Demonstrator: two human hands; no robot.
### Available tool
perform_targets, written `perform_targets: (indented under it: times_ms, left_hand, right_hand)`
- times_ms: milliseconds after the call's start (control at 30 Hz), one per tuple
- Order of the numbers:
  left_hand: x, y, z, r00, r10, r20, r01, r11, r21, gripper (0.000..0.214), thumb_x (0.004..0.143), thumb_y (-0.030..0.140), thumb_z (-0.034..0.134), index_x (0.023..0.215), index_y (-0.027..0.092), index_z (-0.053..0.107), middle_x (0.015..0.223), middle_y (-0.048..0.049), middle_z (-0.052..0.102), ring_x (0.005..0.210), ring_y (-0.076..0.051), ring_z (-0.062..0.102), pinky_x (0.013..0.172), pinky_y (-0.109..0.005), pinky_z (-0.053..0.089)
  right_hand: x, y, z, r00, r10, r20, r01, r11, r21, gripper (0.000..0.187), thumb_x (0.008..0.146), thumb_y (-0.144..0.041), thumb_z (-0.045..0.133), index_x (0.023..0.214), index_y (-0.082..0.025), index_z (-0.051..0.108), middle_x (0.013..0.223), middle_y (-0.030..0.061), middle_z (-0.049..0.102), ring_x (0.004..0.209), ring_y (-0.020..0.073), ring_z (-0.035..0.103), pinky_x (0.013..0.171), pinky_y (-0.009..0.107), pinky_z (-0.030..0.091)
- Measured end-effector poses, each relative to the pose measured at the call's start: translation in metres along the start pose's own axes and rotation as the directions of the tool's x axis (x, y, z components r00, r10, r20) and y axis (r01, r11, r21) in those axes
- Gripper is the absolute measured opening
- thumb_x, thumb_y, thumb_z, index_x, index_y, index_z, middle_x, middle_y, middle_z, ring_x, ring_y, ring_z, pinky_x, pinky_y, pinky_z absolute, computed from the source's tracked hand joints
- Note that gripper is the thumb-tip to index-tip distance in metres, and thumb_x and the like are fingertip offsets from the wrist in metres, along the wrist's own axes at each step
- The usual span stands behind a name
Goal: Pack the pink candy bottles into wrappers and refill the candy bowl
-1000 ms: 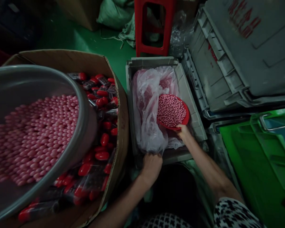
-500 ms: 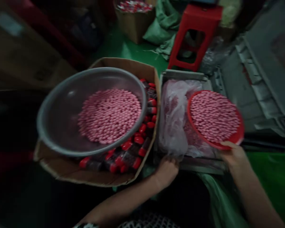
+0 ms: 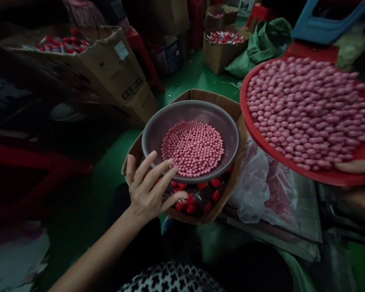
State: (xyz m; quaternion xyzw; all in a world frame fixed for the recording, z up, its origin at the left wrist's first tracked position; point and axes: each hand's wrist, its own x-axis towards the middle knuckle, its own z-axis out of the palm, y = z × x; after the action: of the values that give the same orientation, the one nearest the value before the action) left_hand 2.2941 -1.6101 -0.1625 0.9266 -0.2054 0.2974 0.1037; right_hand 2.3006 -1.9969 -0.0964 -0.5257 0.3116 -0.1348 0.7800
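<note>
In my right hand is the rim of a red basin, raised at the right and full of small pink balls. My left hand is spread, fingers apart, over the near left edge of a grey basin; whether the fingertips touch its rim I cannot tell. More pink balls lie pooled inside the grey basin. It rests on a cardboard box holding clear containers with red caps. Under the red basin, a clear plastic bag covers pink pieces in a grey crate.
Boxes of red-and-clear items stand at the left and at the back. A green sack slumps on the green floor near a blue stool. A red stool is at the far left.
My right hand has lifted the red basin up from over the crate, closer to the camera. My left hand has gone from the plastic bag to the grey basin, fingers opened. The view has swung left.
</note>
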Motion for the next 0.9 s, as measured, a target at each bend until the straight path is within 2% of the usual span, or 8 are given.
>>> perform_targets:
  times_ms: [67,133,200,267,333,367,667,900]
  left_hand:
    - [0.002,-0.008,0.01,0.992,-0.107,-0.066,0.103,0.993,-0.056,0.056,0.078,0.065,0.051,0.123,0.032,0.053,0.135,-0.0032,0.051,0.139,-0.029,0.03,0.116,-0.055,0.01]
    - [0.006,-0.012,0.019,0.929,-0.353,-0.108,0.32,0.917,-0.239,0.067,0.081,0.064,0.048,0.136,0.027,0.04,0.149,-0.0078,0.034,0.143,-0.028,0.02,0.116,-0.051,0.017]
    - [0.014,-0.014,0.03,0.783,-0.621,-0.022,0.516,0.669,-0.535,0.073,0.082,0.061,0.049,0.141,0.024,0.031,0.152,-0.0102,0.028,0.143,-0.027,0.021,0.113,-0.045,0.027]
    - [0.024,-0.014,0.039,0.659,-0.731,0.177,0.542,0.298,-0.786,0.067,0.083,0.054,0.052,0.14,0.024,0.035,0.145,-0.0105,0.04,0.136,-0.026,0.036,0.109,-0.04,0.035]
    - [0.033,-0.011,0.045,0.616,-0.723,0.314,0.458,0.003,-0.889,0.06,0.081,0.043,0.058,0.135,0.023,0.043,0.134,-0.0096,0.053,0.124,-0.026,0.05,0.104,-0.039,0.041]
    - [0.036,-0.009,0.047,0.61,-0.718,0.336,0.414,-0.074,-0.907,0.059,0.078,0.037,0.062,0.132,0.023,0.045,0.129,-0.0083,0.057,0.119,-0.025,0.054,0.103,-0.039,0.043]
    - [0.045,-0.004,0.042,0.639,-0.7,0.318,0.316,-0.137,-0.939,0.066,0.068,0.02,0.066,0.13,0.028,0.047,0.121,-0.0031,0.061,0.112,-0.023,0.057,0.099,-0.036,0.044]
    - [0.038,-0.006,0.044,0.591,-0.723,0.359,0.351,-0.169,-0.921,0.065,0.066,0.018,0.064,0.128,0.028,0.048,0.121,-0.0024,0.059,0.111,-0.022,0.056,0.095,-0.034,0.047]
  right_hand:
    - [-0.006,-0.003,0.03,0.999,0.02,0.027,-0.017,0.991,-0.136,0.084,0.051,0.0,0.055,0.12,-0.047,0.051,0.129,0.0002,0.057,0.113,0.0309,0.058,0.087,0.057,0.057]
    - [-0.008,0.001,0.052,0.996,0.009,0.087,0.008,0.981,-0.194,0.079,0.05,0.0,0.053,0.118,-0.041,0.055,0.121,0.0046,0.062,0.108,0.0318,0.061,0.088,0.057,0.056]
    - [-0.006,0.009,0.069,0.986,0.01,0.166,0.021,0.983,-0.183,0.077,0.047,0.002,0.053,0.114,-0.037,0.058,0.11,0.0061,0.066,0.1,0.0314,0.065,0.082,0.055,0.06]
    - [-0.001,0.017,0.082,0.974,0.046,0.22,-0.013,0.989,-0.149,0.075,0.044,0.004,0.053,0.11,-0.032,0.06,0.099,0.0056,0.069,0.09,0.03,0.068,0.071,0.05,0.064]
    - [0.003,0.023,0.092,0.964,0.087,0.252,-0.054,0.989,-0.136,0.07,0.042,0.006,0.053,0.104,-0.026,0.062,0.089,0.0044,0.07,0.078,0.0271,0.07,0.059,0.042,0.065]
    - [0.005,0.025,0.096,0.96,0.099,0.26,-0.063,0.988,-0.143,0.067,0.042,0.007,0.053,0.1,-0.024,0.063,0.084,0.0039,0.07,0.072,0.0251,0.069,0.053,0.038,0.064]
    - [0.011,0.026,0.119,0.955,0.014,0.298,0.079,0.951,-0.298,0.029,0.039,0.003,0.053,0.061,-0.015,0.057,0.054,-0.0001,0.059,0.037,0.0128,0.052,0.028,0.022,0.047]
    - [0.011,0.028,0.133,0.942,-0.085,0.325,0.218,0.89,-0.399,0.032,0.04,0.0,0.055,0.067,-0.016,0.061,0.057,-0.0003,0.06,0.042,0.0128,0.053,0.033,0.025,0.047]
